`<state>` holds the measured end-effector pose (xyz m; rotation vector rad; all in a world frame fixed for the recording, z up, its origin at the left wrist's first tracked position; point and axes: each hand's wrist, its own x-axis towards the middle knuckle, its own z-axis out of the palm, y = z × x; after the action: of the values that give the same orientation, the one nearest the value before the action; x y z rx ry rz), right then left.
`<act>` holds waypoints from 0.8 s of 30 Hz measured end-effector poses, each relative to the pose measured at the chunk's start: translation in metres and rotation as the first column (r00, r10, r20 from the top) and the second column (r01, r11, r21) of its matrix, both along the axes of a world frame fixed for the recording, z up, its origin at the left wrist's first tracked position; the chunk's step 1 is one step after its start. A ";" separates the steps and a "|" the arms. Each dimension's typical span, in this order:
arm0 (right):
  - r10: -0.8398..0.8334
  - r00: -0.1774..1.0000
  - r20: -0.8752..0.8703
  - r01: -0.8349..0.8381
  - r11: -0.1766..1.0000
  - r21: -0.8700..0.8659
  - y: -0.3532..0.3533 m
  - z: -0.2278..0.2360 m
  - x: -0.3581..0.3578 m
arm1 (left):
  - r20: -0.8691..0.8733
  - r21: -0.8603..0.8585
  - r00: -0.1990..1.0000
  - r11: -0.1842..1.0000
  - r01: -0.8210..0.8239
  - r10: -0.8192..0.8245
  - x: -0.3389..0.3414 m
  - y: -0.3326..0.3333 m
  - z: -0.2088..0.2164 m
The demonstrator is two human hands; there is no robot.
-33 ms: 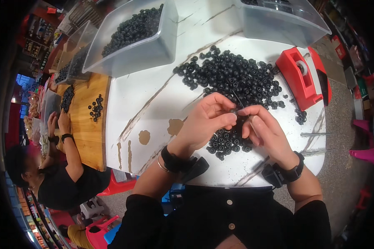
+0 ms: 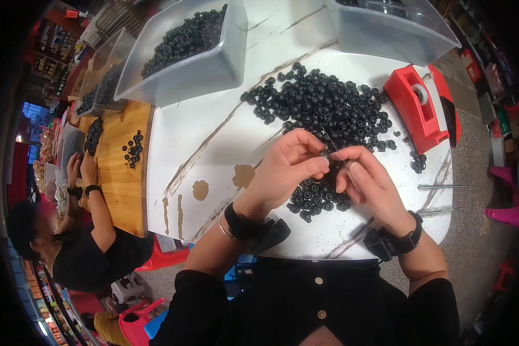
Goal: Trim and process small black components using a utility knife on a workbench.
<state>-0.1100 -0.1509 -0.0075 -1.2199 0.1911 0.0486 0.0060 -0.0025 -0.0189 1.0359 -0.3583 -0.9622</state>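
Over the near side of a heap of small black round parts [image 2: 328, 104], my hands meet fingertip to fingertip. My left hand [image 2: 288, 167] is closed, pinching one small black part [image 2: 325, 154] that the fingers mostly cover. My right hand [image 2: 370, 181] is closed around a thin metal pick-like tool [image 2: 332, 140], whose shaft slants up and left from the fingers past the pinched part. What its tip touches cannot be made out. More loose black parts lie on the white table just under my hands.
Clear plastic bins [image 2: 228, 63] of black parts stand at the far left and far right [image 2: 386, 37]. A red tape dispenser [image 2: 418, 112] sits at right, above two thin metal rods [image 2: 443, 186]. At left a co-worker's hands [image 2: 81, 168] work at a wooden table [image 2: 118, 199].
The thin metal tool has tilted slightly, and more of its shaft shows between my fingers. My hands are almost in the same place.
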 end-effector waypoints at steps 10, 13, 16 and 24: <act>0.020 0.997 0.080 -0.002 0.975 -0.222 0.002 -0.003 -0.002 | -0.005 -0.109 1.000 0.994 -0.009 0.008 -0.005 -0.002 -0.011; 0.028 0.995 0.094 -0.008 0.977 -0.215 0.003 0.000 -0.003 | -0.051 -0.110 0.998 0.994 0.028 -0.034 -0.006 -0.002 -0.007; 0.051 0.995 0.088 -0.029 0.972 -0.235 0.003 0.001 -0.002 | -0.032 -0.084 0.999 0.996 -0.016 0.013 -0.007 -0.002 -0.006; 0.069 0.995 0.072 -0.051 0.973 -0.225 0.001 0.002 -0.005 | 0.068 -0.106 0.998 0.994 0.025 -0.018 -0.002 0.000 -0.013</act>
<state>-0.1146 -0.1494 -0.0054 -1.4487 0.0918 0.0318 0.0045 -0.0024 -0.0323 0.9697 -0.4722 -0.9198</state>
